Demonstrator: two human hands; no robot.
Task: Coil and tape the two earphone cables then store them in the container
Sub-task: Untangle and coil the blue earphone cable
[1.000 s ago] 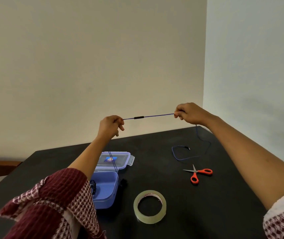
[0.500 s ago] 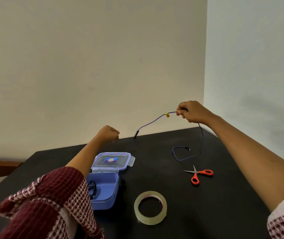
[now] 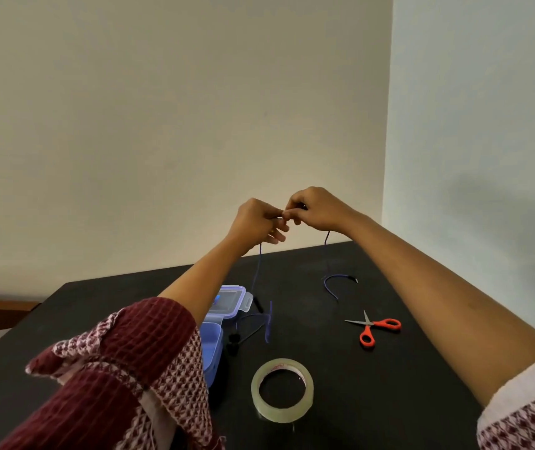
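The left hand [image 3: 255, 222] and right hand [image 3: 317, 210] meet above the table [image 3: 396, 391], each pinching the blue earphone cable [image 3: 258, 264] in curled fingers. Its ends trail down beside the open container [image 3: 234, 303]. This looks like the first loop of coiling. The next move calls for gathering another length without letting the loop slip.

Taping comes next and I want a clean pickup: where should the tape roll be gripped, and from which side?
Come from above and pinch the wall of the tape roll on its right side, fingers in the hole, thumb outside. It lies flat on the table with its hole up, and the container sits at its left.
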